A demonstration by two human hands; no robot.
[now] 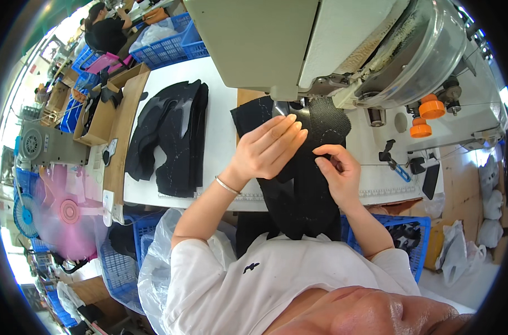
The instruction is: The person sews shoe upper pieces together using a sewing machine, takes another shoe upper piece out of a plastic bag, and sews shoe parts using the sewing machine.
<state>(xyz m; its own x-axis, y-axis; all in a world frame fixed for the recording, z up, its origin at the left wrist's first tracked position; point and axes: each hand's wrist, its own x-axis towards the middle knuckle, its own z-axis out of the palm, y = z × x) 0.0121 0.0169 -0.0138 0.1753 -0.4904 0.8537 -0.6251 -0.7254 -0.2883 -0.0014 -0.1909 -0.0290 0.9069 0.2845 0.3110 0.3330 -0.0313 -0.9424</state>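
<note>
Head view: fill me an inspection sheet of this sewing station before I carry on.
Surface: white sewing table, ruler strip along its near edge.
Work pieces: black fabric piece under the sewing machine; stack of black fabric pieces to the left.
Clutter: blue-and-black tool at right.
Hands: left hand has its fingers close to the needle area; right hand is curled over the fabric's right side, grip unclear.
Cables: none clearly distinguishable.
Surroundings: pink fan and seated co-worker at left; blue crate below the table.
</note>
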